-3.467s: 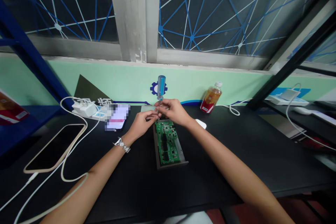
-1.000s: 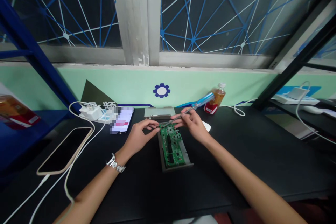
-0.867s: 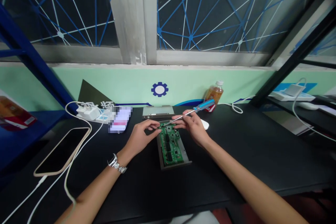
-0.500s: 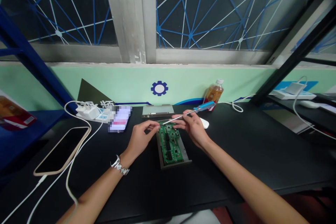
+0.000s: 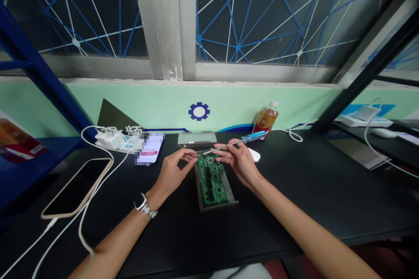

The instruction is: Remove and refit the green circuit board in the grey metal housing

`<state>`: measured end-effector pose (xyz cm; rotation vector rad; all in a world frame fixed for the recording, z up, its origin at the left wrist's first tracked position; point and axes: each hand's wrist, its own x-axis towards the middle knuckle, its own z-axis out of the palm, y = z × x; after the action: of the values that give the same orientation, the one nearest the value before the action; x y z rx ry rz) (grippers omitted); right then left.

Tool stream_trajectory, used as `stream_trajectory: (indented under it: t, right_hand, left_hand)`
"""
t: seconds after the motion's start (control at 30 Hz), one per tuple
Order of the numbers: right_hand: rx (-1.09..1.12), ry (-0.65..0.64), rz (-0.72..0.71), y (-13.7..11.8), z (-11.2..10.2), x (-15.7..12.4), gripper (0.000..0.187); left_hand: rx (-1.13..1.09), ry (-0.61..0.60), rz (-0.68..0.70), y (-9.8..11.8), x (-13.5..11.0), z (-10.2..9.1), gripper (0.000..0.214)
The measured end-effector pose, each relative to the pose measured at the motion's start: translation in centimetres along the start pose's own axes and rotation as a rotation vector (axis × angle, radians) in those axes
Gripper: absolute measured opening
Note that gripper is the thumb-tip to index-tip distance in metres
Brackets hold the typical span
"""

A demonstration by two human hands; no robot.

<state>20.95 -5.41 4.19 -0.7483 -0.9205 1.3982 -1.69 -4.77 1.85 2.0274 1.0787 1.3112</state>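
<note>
A green circuit board (image 5: 212,178) lies in a shallow grey metal case (image 5: 231,192) on the black table. My right hand (image 5: 238,162) is closed on the metal shaft of a blue-handled screwdriver (image 5: 254,137), which lies nearly flat with its tip pointing left over the board's far end. My left hand (image 5: 174,168) is at the board's far left corner, thumb and fingers pinched together right at the screwdriver's tip; what they pinch is too small to make out. A watch is on my left wrist.
A grey metal cover (image 5: 195,139) lies behind the board. Two phones (image 5: 76,186) (image 5: 149,148), a white power strip (image 5: 114,141) and white cables (image 5: 81,222) are at the left. A drink bottle (image 5: 266,118) and a small white object (image 5: 254,154) are at the right.
The screwdriver went from upright over the board's far end to lying nearly flat, handle out to the right. My left hand stayed pinched at its tip.
</note>
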Motion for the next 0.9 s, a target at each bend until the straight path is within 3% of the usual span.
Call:
stream_trajectory:
  t: [0.23,0.4,0.57,0.77,0.9]
  right_hand:
    - [0.005,0.027,0.049,0.4,0.4,-0.3,0.029]
    - [-0.02,0.028,0.065,0.9,0.7,-0.4,0.03]
    - [-0.036,0.138,0.009,0.7,0.1,0.3,0.027]
    - [-0.037,0.208,-0.073,-0.1,-1.8,1.4,0.024]
    - [-0.057,0.183,-0.033,0.2,-1.7,1.3,0.025]
  left_hand:
    - [0.122,-0.02,0.068,0.2,-0.2,-0.4,0.016]
    - [0.164,-0.099,0.153,0.7,-0.3,-1.0,0.016]
    - [0.231,-0.173,0.21,0.9,0.6,-3.2,0.018]
    - [0.45,-0.311,0.112,-2.2,1.5,-7.1,0.018]
    - [0.501,-0.353,0.052,-4.6,1.3,-7.9,0.014]
